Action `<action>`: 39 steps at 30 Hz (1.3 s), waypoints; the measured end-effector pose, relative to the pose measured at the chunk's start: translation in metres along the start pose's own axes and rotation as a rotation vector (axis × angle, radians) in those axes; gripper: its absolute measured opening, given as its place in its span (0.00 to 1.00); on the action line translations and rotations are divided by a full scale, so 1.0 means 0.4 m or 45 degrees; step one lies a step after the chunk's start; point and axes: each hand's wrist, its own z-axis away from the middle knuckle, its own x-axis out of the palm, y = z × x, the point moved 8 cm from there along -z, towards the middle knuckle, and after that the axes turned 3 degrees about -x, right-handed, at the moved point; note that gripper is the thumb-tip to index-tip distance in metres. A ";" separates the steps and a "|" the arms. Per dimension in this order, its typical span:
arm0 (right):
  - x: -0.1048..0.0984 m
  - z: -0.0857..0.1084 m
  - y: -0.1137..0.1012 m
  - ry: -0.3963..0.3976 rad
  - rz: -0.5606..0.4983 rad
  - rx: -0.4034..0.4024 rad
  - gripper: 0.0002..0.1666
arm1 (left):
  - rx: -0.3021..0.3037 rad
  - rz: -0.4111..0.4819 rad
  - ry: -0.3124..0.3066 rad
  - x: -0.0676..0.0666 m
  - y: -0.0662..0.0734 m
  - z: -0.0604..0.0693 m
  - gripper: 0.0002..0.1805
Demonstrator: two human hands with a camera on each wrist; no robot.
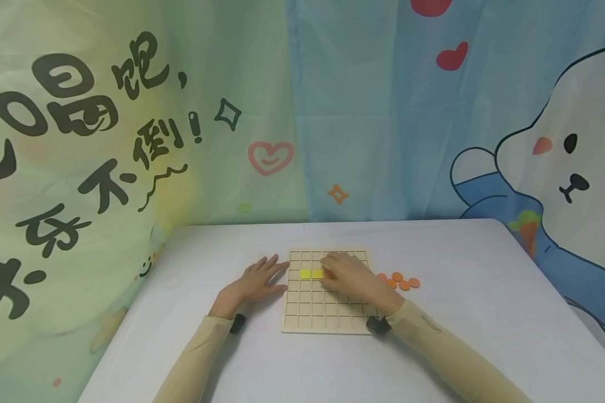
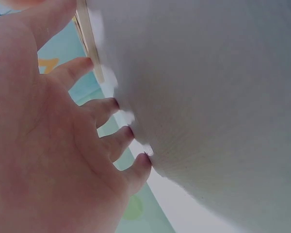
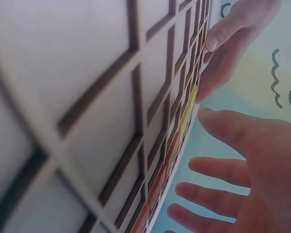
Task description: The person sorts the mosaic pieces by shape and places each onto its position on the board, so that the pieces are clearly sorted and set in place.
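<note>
A pale wooden grid board [image 1: 312,323] lies flat on the white table. My left hand [image 1: 256,281] rests at the board's left edge, fingers spread; in the left wrist view the fingertips [image 2: 144,160] reach the tabletop and the thumb is by the board's rim. Over the middle of the grid is my right hand [image 1: 353,276], its fingers extended with nothing seen between them in the right wrist view. Two yellow squares [image 1: 311,274] fill adjoining cells. Orange pieces [image 1: 327,273] continue that row, partly hidden under the right hand; the right wrist view shows them as a reddish strip [image 3: 157,183].
Several loose orange discs [image 1: 397,277] lie on the table just right of the board, beside the right forearm. A white cloth covers the table [image 1: 242,358]. Behind it hangs a printed curtain [image 1: 348,112]. Dark wrist cameras [image 1: 378,326] sit under both wrists.
</note>
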 end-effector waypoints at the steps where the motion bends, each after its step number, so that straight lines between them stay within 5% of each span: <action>1: -0.002 0.003 0.002 0.006 0.002 -0.008 0.27 | 0.001 0.003 -0.001 0.000 0.000 0.000 0.36; 17: -0.008 0.049 0.050 -0.025 0.037 0.033 0.27 | 0.006 0.011 0.000 -0.001 -0.001 0.001 0.36; 24: -0.025 0.063 0.055 0.037 0.046 -0.020 0.15 | 0.000 0.025 -0.003 0.001 -0.002 0.002 0.36; 33: -0.030 0.084 0.082 0.027 0.043 0.031 0.18 | -0.007 0.023 -0.003 0.002 -0.003 0.001 0.36; 39: -0.030 0.093 0.095 -0.008 0.016 0.063 0.10 | -0.006 0.017 -0.003 0.004 -0.004 -0.001 0.36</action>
